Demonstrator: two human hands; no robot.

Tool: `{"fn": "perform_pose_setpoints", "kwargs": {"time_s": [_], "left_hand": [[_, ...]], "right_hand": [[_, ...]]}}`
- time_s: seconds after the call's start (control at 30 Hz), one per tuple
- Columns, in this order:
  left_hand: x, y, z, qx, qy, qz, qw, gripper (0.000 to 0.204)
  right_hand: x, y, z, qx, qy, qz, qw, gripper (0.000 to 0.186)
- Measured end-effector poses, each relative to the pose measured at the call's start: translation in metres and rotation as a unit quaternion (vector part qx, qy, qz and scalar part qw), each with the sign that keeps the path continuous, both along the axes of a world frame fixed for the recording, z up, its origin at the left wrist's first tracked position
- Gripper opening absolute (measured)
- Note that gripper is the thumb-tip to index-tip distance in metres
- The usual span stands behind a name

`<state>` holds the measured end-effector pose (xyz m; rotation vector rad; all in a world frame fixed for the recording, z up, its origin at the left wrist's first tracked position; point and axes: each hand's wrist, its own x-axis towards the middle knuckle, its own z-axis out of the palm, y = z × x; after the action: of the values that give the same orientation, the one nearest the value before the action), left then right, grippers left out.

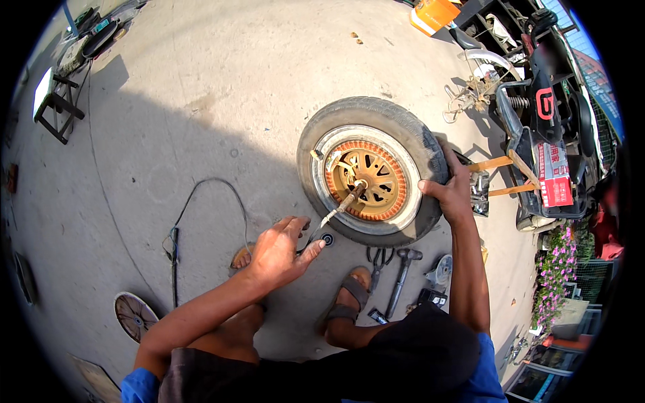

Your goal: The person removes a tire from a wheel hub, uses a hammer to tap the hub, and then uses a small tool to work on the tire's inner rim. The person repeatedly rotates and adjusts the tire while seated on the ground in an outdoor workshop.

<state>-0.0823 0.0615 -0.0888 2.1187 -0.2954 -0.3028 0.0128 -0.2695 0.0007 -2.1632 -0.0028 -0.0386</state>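
Observation:
A wheel with a black tyre stands tilted in front of me, its open hub showing a ring of copper windings on a motor stator. From its centre a shaft points toward my left hand, with a pale wrapped cable leaving its end. My left hand is closed around the darker part of that cable, thumb and fingers on either side. My right hand grips the tyre's right edge, thumb on the sidewall. Beside the left thumb lies a small dark ring.
Near my feet lie a hammer, pliers and a round metal part. A thin black cable and a round cover are at left. A stool stands far left; a partly dismantled vehicle stands right.

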Motion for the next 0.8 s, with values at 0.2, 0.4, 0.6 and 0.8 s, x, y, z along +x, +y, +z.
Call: {"fn": "perform_pose_setpoints", "kwargs": {"time_s": [0.2,0.4,0.6,0.8], "left_hand": [[0.010,-0.010,0.016,0.004,-0.012,0.016,1.000,0.061],[0.021,-0.022,0.026,0.106,-0.014,-0.053,0.993,0.057],[0.025,-0.043,0.005,0.186,0.000,-0.090,0.978,0.050],[0.024,-0.049,-0.062,0.188,-0.010,-0.098,0.977,0.028]], "right_hand": [[-0.017,0.012,0.001,-0.063,-0.023,0.022,0.998,0.090],[-0.053,0.060,0.016,-0.157,-0.073,0.014,0.985,0.085],[-0.087,0.096,0.024,-0.178,-0.081,0.052,0.979,0.089],[-0.117,0.108,0.015,-0.157,-0.069,0.102,0.980,0.096]]}}
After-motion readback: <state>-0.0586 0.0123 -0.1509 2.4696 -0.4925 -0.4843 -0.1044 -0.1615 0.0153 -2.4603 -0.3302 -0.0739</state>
